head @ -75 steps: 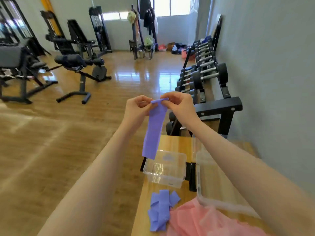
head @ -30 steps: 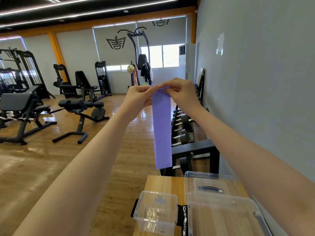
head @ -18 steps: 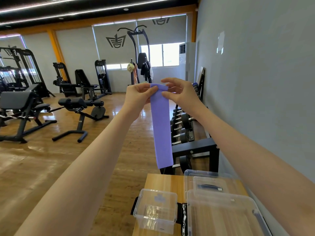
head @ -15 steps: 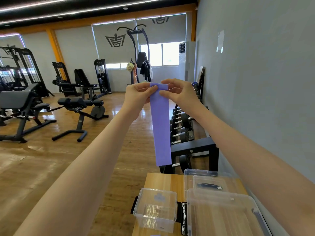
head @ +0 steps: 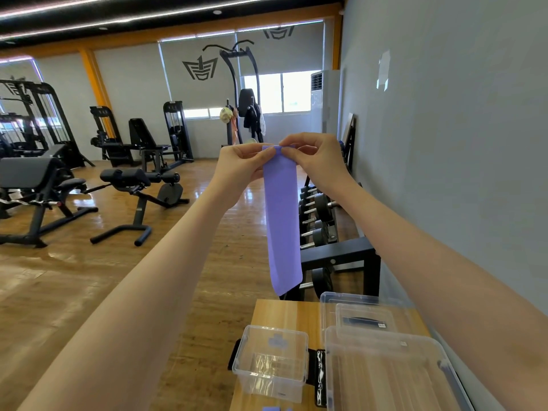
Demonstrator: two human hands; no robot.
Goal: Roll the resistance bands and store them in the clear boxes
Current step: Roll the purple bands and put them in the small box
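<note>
A purple resistance band [head: 283, 221] hangs straight down in front of me at chest height. My left hand [head: 241, 167] and my right hand [head: 315, 161] both pinch its top edge, which is folded over into a small first turn. Its free lower end hangs just above the wooden table [head: 284, 312]. Below stands a small clear box [head: 271, 361], open and holding nothing. A large clear box [head: 385, 372] sits to its right. A bit of another purple band [head: 274, 408] shows at the bottom edge.
A clear lid [head: 360, 311] with a smaller lid on it lies behind the large box. A dumbbell rack [head: 329, 226] runs along the grey wall on the right. Gym benches [head: 139, 191] and machines stand on the wooden floor to the left.
My head and both hands rose, lifting the band clear of the table. The fingers have since folded the top edge over into a small turn.
</note>
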